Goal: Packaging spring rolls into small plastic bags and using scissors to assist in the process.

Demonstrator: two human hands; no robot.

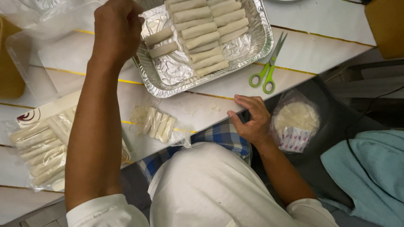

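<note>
The white surface [320, 46] holds a big foil tray [256, 46] full of pale rolls [202, 40]. The left hand [115, 31] is clenched at the tray's edge; I cannot tell what it holds. The right hand [250, 120] rests loose on the surface edge, holding nothing. An elbow bump could push the small roll bag [158, 124] off.
</note>
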